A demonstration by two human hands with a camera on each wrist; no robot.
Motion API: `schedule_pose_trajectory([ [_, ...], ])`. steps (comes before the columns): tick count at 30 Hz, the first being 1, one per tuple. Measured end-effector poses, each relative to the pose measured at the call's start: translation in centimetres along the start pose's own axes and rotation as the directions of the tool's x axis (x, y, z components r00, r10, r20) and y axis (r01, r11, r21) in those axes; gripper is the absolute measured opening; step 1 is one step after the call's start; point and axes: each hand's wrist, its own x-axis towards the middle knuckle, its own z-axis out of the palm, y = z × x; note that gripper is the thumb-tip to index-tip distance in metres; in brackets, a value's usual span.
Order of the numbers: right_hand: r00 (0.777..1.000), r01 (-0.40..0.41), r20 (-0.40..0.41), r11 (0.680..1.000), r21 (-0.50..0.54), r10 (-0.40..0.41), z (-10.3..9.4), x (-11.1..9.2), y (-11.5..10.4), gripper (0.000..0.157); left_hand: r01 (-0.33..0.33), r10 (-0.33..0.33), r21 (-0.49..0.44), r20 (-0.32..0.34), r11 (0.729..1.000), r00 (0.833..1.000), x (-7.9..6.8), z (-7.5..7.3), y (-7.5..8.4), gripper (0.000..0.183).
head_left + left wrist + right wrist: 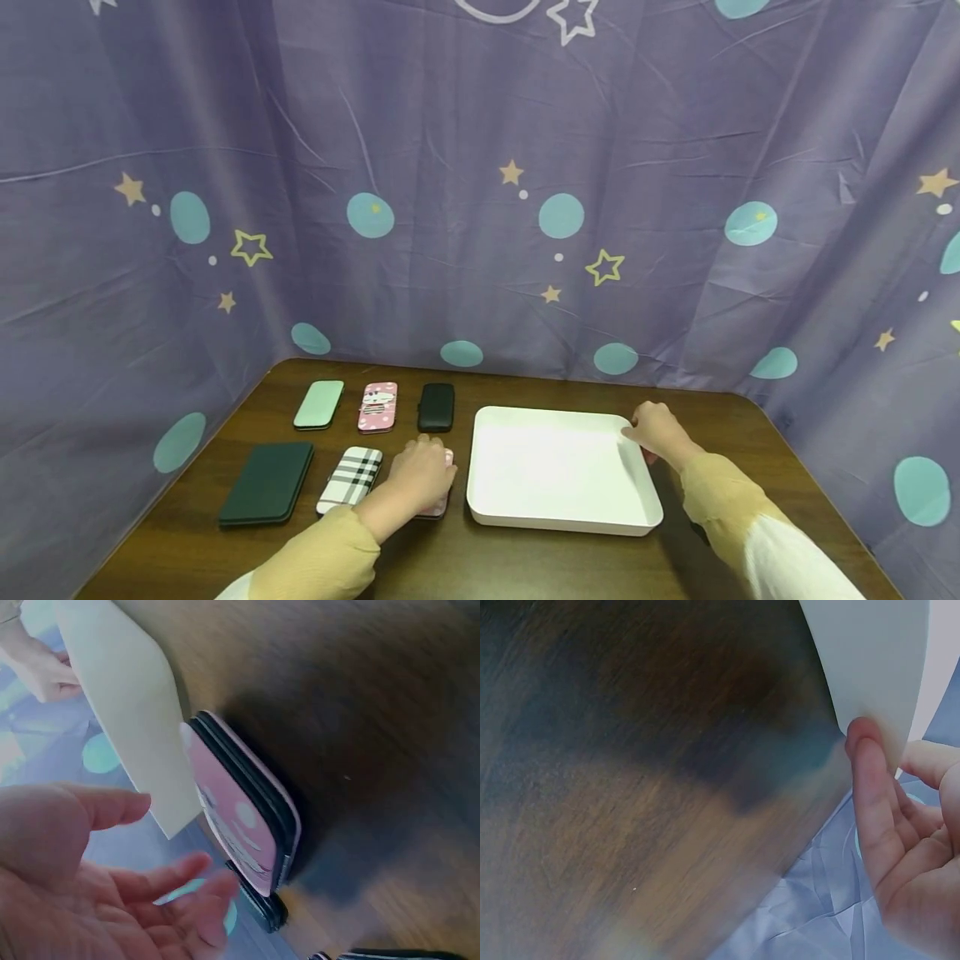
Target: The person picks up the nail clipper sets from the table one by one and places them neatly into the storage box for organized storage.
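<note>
My left hand [422, 473] hovers over a pink patterned flat case [229, 814] with black edging, hiding most of it in the head view. In the left wrist view its fingers are loosely bent and the thumb is apart from them, with nothing between. The case lies on the table just left of a shallow white tray [566, 471]. At the tray's right side, my right hand [660, 432] pinches the wall, thumb inside and fingers [871, 795] against the outer face. The tray holds nothing.
Left of the tray lie a white-and-black plaid case [351, 479], a dark green case [267, 483], a mint case [319, 404], a pink-and-white case [378, 406] and a black case [437, 407]. A purple curtain [450, 292] hangs behind the brown table [555, 562].
</note>
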Motion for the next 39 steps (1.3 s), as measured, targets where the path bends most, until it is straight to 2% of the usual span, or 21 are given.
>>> schedule_pose_trajectory([
  [4,1.000,-0.011,0.014,1.000,-0.016,0.011,-0.2,-0.3,-0.1,0.019,0.058,-0.060,0.051,0.041,0.997,0.997,-0.2,0.1,-0.1,0.049],
  [8,1.000,-0.010,0.014,1.000,-0.020,0.010,-0.2,-0.5,-0.3,0.016,0.074,-0.079,0.120,0.042,0.990,0.996,-0.1,0.3,-0.5,0.055],
  [10,1.000,-0.014,0.011,1.000,-0.018,0.014,-0.2,-0.6,-0.3,0.017,0.087,-0.094,0.122,0.055,0.989,0.994,0.0,0.4,-0.8,0.058],
  [16,1.000,-0.013,0.000,1.000,-0.020,0.013,0.0,-0.7,-0.4,0.019,0.135,-0.143,0.070,0.131,0.988,0.981,0.5,0.3,-1.8,0.065],
  [25,1.000,0.012,-0.014,0.999,-0.040,-0.013,0.3,-0.6,-0.3,0.023,0.129,-0.128,0.005,0.195,0.992,0.972,1.1,-0.1,-2.6,0.054],
  [30,1.000,0.018,-0.012,0.999,-0.045,-0.018,0.3,-0.6,-0.3,0.024,0.145,-0.135,-0.032,0.207,0.989,0.969,1.2,0.1,-3.0,0.055],
  [35,1.000,0.018,-0.002,0.999,-0.046,-0.019,0.1,-0.8,-0.3,0.024,0.148,-0.137,-0.050,0.186,0.988,0.973,1.2,0.6,-3.1,0.059],
  [39,1.000,0.027,-0.006,0.999,-0.047,-0.028,0.0,-0.8,-0.4,0.024,0.153,-0.134,-0.094,0.184,0.984,0.974,1.2,0.7,-3.2,0.054],
])
